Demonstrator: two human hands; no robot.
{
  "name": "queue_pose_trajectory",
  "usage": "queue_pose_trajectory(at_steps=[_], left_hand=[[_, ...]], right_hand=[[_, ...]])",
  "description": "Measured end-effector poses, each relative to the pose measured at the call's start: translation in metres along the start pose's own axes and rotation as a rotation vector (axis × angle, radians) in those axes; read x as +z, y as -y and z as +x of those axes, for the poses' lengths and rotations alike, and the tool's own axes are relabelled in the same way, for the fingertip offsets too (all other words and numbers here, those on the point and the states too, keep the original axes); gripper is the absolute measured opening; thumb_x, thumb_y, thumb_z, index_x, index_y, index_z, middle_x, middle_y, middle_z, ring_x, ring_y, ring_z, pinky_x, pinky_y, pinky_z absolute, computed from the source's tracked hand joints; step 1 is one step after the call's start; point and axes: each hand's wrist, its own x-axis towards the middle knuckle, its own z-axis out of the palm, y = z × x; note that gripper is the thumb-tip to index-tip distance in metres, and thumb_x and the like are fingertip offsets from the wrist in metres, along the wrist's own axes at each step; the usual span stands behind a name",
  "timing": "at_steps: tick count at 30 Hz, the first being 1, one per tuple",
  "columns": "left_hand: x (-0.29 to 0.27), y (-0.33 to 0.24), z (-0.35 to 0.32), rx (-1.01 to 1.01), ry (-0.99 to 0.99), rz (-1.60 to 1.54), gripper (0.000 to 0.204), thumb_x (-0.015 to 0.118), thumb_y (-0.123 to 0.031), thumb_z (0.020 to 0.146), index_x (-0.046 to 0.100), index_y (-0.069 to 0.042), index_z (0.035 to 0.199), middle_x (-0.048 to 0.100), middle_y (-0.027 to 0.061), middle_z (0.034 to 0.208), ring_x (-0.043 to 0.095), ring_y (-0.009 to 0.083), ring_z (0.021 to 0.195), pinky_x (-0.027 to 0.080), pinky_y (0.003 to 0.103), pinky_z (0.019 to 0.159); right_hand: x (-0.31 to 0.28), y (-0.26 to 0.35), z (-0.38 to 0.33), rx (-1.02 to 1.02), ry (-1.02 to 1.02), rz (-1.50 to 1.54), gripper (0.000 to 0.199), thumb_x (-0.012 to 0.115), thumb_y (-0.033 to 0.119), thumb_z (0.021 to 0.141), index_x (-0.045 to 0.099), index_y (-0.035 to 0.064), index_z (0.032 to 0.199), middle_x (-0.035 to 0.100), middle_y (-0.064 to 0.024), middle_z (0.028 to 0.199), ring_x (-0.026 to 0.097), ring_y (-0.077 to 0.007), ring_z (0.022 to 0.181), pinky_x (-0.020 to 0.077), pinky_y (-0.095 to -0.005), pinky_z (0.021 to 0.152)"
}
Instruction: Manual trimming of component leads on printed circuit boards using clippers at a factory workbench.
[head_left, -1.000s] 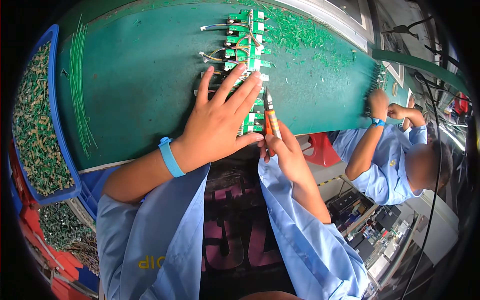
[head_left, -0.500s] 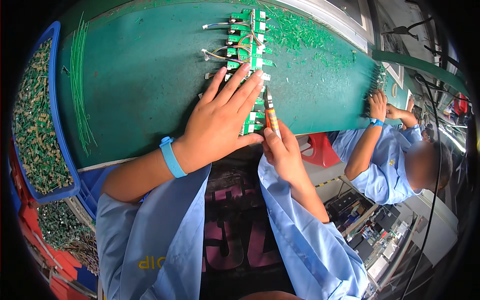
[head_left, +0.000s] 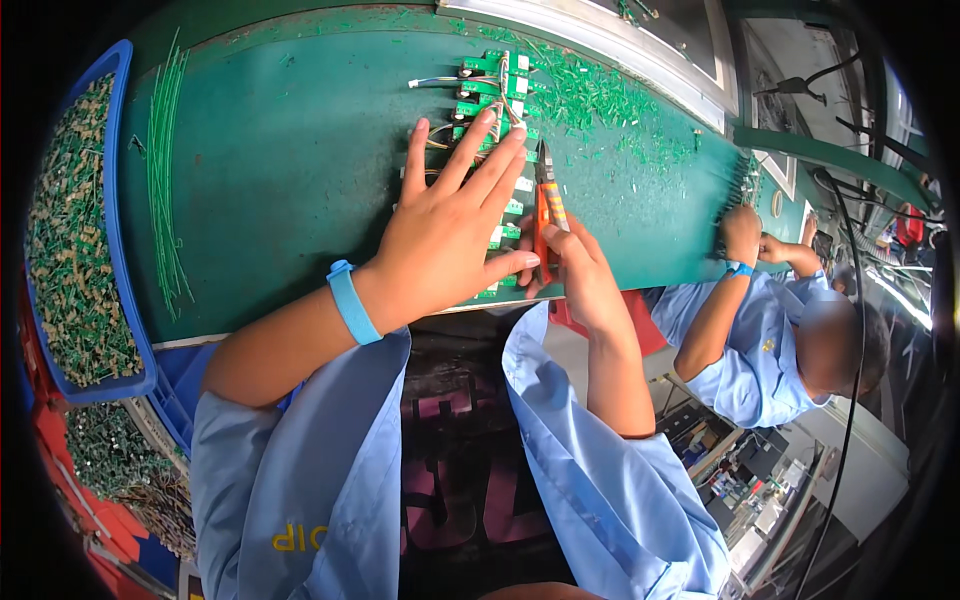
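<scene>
A row of small green circuit boards (head_left: 520,85) with white connectors and thin wires runs away from me across the green bench. My left hand (head_left: 445,225) lies palm down over the row with its fingers spread, hiding several boards. On the right side of the row, my right hand (head_left: 585,275) grips a pair of pliers (head_left: 549,195) with orange handles. Their dark jaws point away from me, close beside the boards near my left fingertips. Whether the jaws touch a board I cannot tell.
Green scraps (head_left: 610,95) litter the bench's far right. At left lie long green strips (head_left: 165,180) and a blue tray (head_left: 122,140) full of small parts. To the right, a person (head_left: 760,320) in blue works at the same bench, with a red stool (head_left: 640,318) between us.
Both hands have moved farther along the row, away from me, the pliers going with my right hand. The pliers' handles look wider apart. The whole view has shifted slightly.
</scene>
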Motion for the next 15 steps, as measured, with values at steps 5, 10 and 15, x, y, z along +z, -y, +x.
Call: queue_pose_trajectory(at_steps=[5,10,15], left_hand=[[0.002,0.002,0.001,0.021,-0.022,0.012,0.092,0.078,-0.056,0.095,0.055,0.003,0.161,0.038,0.0144,0.181,0.02,0.0383,0.173,0.011,0.078,0.132],[0.001,0.001,0.001,0.002,-0.004,0.006,0.095,0.082,-0.053,0.091,0.052,0.002,0.163,0.038,0.0101,0.183,0.022,0.0367,0.173,0.013,0.077,0.132],[0.003,0.002,0.002,0.008,-0.014,0.006,0.094,0.081,-0.053,0.092,0.053,0.002,0.163,0.038,0.0101,0.183,0.023,0.0364,0.173,0.013,0.077,0.132]], right_hand=[[-0.003,-0.001,-0.007,0.037,0.019,-0.062,0.028,0.05,0.02,0.114,0.063,-0.0008,0.126,0.068,-0.0115,0.093,0.063,-0.0173,0.072,0.0564,-0.0301,0.064],[-0.003,-0.005,-0.005,-0.009,0.031,-0.105,0.026,0.05,0.022,0.115,0.062,-0.0001,0.122,0.066,-0.009,0.088,0.062,-0.0163,0.069,0.0539,-0.0295,0.062],[-0.005,-0.02,-0.002,-0.002,-0.098,-0.345,0.026,0.051,0.026,0.116,0.062,0.0015,0.116,0.063,-0.0071,0.084,0.06,-0.0154,0.066,0.0516,-0.0293,0.06]])
